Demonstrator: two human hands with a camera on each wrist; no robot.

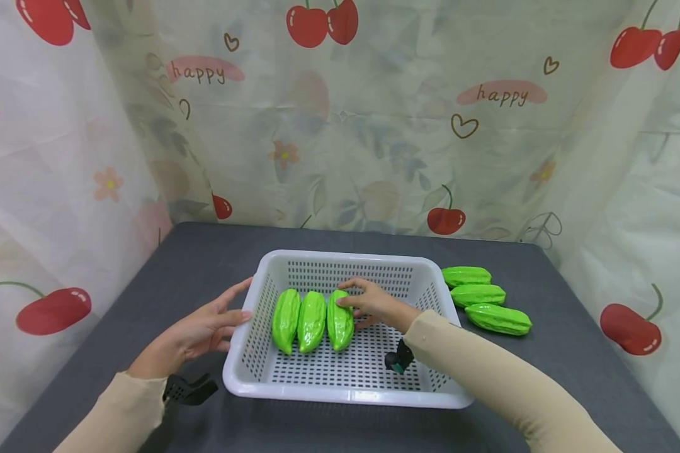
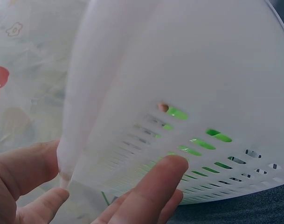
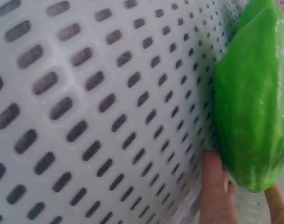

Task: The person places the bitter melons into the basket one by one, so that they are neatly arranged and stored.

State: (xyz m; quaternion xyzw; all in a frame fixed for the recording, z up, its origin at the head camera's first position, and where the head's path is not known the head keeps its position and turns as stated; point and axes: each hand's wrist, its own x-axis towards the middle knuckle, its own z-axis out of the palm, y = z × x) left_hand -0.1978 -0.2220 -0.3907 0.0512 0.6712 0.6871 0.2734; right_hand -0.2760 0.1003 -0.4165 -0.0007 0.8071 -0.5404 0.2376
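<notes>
Three glossy green bitter melons lie side by side in a white plastic basket [image 1: 351, 397]: a left one [image 1: 285, 321], a middle one [image 1: 311, 322] and a right one [image 1: 340, 324]. My right hand [image 1: 374, 302] reaches in from the right and holds the right melon near its far end. In the right wrist view fingertips [image 3: 214, 177] show at the end of this melon [image 3: 253, 107]. My left hand [image 1: 206, 327] touches the basket's left rim, its fingers fairly straight. The left wrist view shows a fingertip [image 2: 172, 170] close to the outer slotted wall.
Three more bitter melons lie on the dark table [image 1: 215, 251] just right of the basket: a far one [image 1: 466, 275], a middle one [image 1: 478, 294] and a near one [image 1: 498, 319]. A cherry-patterned curtain [image 1: 345, 157] surrounds the table at the back and sides.
</notes>
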